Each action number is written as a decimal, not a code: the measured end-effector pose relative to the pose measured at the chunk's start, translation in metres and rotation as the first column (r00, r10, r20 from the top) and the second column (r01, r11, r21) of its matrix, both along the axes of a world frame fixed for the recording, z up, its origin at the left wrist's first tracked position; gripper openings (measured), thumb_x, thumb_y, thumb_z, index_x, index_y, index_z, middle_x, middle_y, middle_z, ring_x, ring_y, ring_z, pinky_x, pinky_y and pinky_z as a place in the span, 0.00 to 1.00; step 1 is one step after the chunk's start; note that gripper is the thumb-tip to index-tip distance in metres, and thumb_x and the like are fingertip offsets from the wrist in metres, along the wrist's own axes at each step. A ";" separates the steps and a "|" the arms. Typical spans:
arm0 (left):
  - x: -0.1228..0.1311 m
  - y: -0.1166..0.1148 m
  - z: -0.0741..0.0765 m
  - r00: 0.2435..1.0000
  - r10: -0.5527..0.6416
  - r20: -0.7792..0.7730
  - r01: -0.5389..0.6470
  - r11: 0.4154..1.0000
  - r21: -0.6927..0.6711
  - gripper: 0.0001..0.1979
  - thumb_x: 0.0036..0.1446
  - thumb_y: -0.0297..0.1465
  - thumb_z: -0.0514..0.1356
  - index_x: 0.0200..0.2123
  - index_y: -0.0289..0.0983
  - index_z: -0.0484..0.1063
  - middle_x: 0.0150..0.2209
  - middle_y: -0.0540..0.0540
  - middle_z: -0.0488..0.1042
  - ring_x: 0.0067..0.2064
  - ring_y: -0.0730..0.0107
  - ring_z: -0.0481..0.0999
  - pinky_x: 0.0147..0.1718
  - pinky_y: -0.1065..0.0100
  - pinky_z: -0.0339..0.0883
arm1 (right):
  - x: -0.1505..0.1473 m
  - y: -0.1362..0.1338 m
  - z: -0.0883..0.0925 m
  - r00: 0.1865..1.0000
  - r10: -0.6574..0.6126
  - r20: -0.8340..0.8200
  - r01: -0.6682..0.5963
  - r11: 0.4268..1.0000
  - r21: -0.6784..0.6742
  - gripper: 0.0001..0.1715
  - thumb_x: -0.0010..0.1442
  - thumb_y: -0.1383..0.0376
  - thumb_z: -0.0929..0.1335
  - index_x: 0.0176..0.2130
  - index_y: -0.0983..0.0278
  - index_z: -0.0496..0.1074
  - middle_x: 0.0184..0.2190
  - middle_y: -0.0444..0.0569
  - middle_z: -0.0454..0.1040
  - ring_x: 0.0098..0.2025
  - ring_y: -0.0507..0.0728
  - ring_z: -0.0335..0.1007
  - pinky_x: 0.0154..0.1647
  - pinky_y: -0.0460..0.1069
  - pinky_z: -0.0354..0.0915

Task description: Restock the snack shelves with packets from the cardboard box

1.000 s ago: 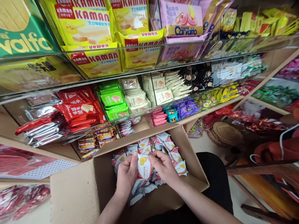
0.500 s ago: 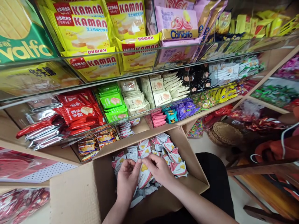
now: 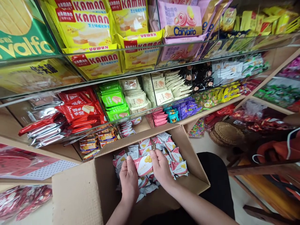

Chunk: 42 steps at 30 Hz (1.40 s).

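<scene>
An open cardboard box rests on my lap, holding several small white-and-pink snack packets printed with yellow pieces. My left hand and my right hand are both inside the box, fingers curled around a gathered stack of these packets, one hand on each side. The top packet of the stack lies face up between my thumbs. Loose packets lie all around my hands and under them.
Glass shelves ahead carry yellow Kaman wafer bags, a pink Carvalto bag, red packets, green packets and cream ones. A woven basket and red bags sit at lower right.
My hands have moved slightly forward in the box. The single upright packet held between my fingers now lies flat on top of a stack that both hands clasp.
</scene>
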<state>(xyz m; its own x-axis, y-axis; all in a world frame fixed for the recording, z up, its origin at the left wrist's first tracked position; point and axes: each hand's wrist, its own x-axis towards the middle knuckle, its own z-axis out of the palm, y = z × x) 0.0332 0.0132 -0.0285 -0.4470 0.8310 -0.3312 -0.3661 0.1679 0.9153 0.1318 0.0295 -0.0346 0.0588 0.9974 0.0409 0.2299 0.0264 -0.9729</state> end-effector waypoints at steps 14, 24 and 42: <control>-0.006 0.000 0.011 0.992 -0.093 0.082 0.096 0.995 -0.033 0.18 0.43 0.47 0.61 0.26 0.38 0.64 0.20 0.54 0.70 0.20 0.76 0.68 0.21 0.73 0.64 | 0.004 -0.003 -0.004 0.994 0.017 -0.112 -0.023 0.998 -0.055 0.19 0.61 0.53 0.55 0.24 0.61 0.54 0.21 0.41 0.56 0.24 0.51 0.54 0.27 0.46 0.53; 0.003 -0.003 0.019 0.959 -0.099 0.267 0.126 0.988 -0.086 0.15 0.44 0.43 0.61 0.29 0.39 0.63 0.16 0.56 0.68 0.16 0.75 0.68 0.18 0.73 0.62 | -0.003 -0.005 -0.017 0.856 -0.082 -0.510 -0.048 0.971 -0.235 0.20 0.57 0.49 0.60 0.26 0.61 0.55 0.20 0.39 0.52 0.22 0.49 0.50 0.22 0.44 0.52; 0.005 -0.003 0.024 0.942 -0.103 0.319 0.133 0.988 -0.074 0.15 0.44 0.43 0.61 0.29 0.39 0.64 0.18 0.55 0.70 0.18 0.74 0.70 0.15 0.75 0.59 | -0.007 -0.006 -0.008 0.752 -0.165 -0.638 -0.060 0.947 -0.316 0.21 0.53 0.47 0.63 0.26 0.61 0.57 0.17 0.37 0.55 0.18 0.48 0.51 0.19 0.44 0.51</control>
